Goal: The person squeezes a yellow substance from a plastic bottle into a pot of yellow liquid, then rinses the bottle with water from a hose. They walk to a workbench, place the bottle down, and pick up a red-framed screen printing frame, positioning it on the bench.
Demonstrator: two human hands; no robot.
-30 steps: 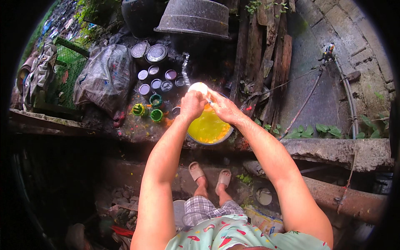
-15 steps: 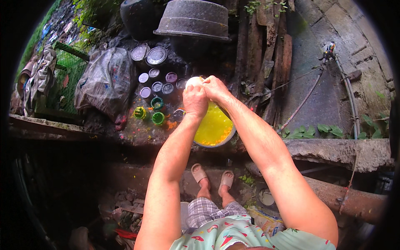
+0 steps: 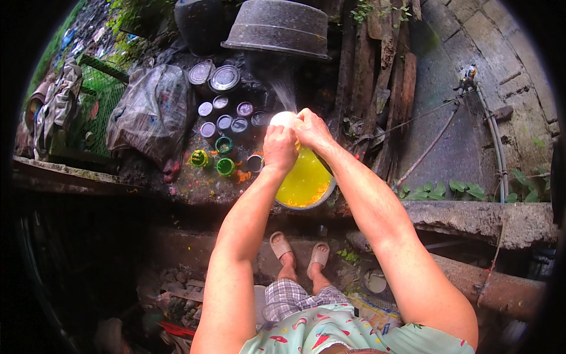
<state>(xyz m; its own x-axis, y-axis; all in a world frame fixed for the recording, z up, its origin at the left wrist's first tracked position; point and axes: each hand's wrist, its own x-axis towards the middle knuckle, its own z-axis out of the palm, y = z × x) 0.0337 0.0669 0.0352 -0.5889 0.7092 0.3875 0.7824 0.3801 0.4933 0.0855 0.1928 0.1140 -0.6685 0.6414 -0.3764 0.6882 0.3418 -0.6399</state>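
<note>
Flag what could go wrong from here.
1. The white round object may be wet; if it slips from the fingers, it could drop into the yellow liquid just below and splash.
2. The spray fans out away from the person; a turn leftward might wet the containers there, such as the green jar.

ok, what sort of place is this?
Probably a makeshift outdoor work spot: yellow liquid, round lidded cans set out close by, and leafy plants along a rough ledge.
</note>
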